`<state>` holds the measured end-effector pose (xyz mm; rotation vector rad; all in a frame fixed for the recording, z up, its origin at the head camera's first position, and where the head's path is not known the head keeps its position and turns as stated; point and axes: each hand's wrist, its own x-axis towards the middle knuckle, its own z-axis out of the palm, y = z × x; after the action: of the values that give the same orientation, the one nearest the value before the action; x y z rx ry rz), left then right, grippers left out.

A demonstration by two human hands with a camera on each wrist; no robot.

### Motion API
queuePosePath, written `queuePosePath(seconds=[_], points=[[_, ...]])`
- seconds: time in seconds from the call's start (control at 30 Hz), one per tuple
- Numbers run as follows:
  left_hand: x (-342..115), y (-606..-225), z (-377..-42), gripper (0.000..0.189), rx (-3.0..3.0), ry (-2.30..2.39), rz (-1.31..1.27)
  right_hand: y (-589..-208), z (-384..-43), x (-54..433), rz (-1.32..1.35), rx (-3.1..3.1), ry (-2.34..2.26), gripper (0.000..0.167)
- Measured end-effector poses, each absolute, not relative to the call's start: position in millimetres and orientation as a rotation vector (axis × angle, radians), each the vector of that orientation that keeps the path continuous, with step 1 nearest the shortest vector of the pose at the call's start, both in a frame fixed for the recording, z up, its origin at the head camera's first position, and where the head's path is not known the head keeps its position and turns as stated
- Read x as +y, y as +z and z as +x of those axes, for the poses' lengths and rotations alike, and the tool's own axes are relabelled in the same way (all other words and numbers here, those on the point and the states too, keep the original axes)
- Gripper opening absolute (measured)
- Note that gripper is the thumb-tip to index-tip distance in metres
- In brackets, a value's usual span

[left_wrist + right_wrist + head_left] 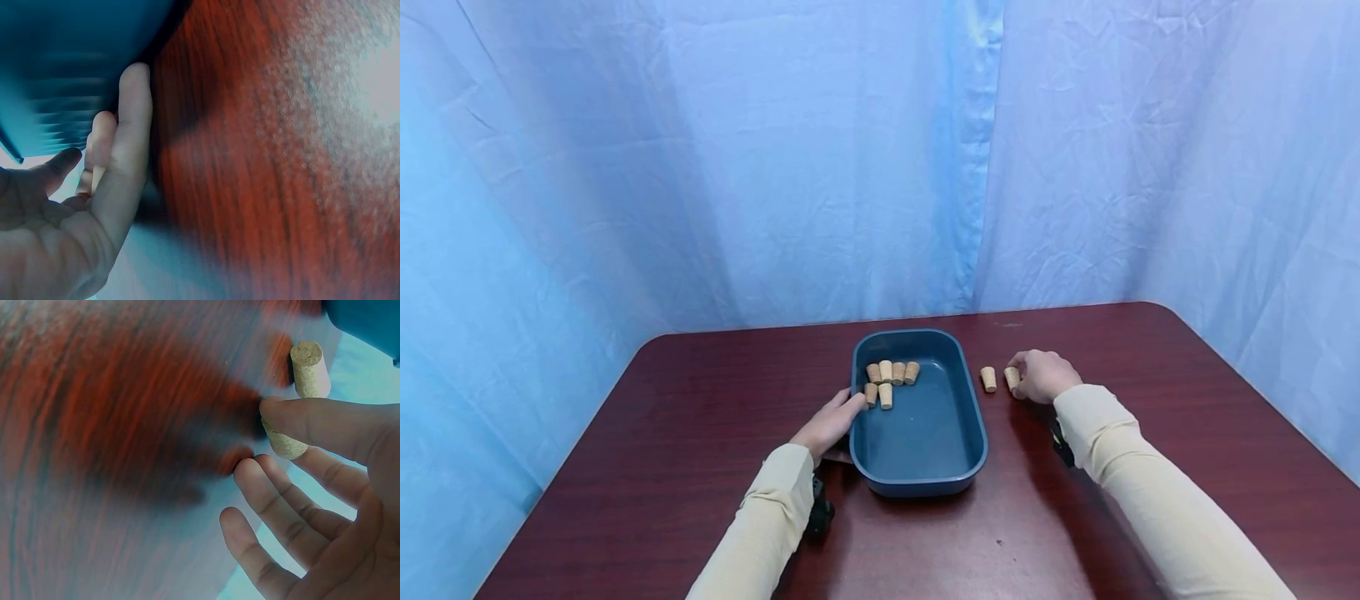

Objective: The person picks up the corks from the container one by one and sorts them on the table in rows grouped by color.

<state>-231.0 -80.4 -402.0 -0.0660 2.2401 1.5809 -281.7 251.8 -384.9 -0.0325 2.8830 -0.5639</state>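
A deep blue rectangular tray (917,487) with rounded corners stands on the table, with several tapered cork stoppers (886,397) upright inside at its left and far side. My left hand (833,422) holds the tray's left wall, thumb at the rim and fingers (134,106) along the outside. To the right of the tray, my right hand (1043,375) pinches a cork stopper (286,445) between thumb and index finger, at the table surface. Its other fingers are spread apart. Another cork stopper (988,380) stands alone between that hand and the tray.
The dark red wood-grain table (700,433) has rounded far corners. Pale blue curtains (820,167) hang behind it and at both sides. A black wrist device (820,508) shows under the left sleeve.
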Motion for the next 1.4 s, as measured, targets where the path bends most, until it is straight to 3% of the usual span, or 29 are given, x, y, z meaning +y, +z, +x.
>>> queuePosePath(seconds=[0.8,1.17,1.4], points=[[-80.3,-402.9,-232.0,0.071,2.248,1.578,-0.064,-386.3,-276.2,252.8,-0.052,2.864,-0.648,0.054],[-80.4,-403.1,-231.6,0.07,2.241,1.585,-0.065,-390.5,-275.9,255.9,-0.09,2.942,-0.659,0.04],[-79.9,-403.9,-232.9,0.07,2.236,1.589,-0.068,-392.8,-278.4,256.4,-0.074,2.922,-0.691,0.041]])
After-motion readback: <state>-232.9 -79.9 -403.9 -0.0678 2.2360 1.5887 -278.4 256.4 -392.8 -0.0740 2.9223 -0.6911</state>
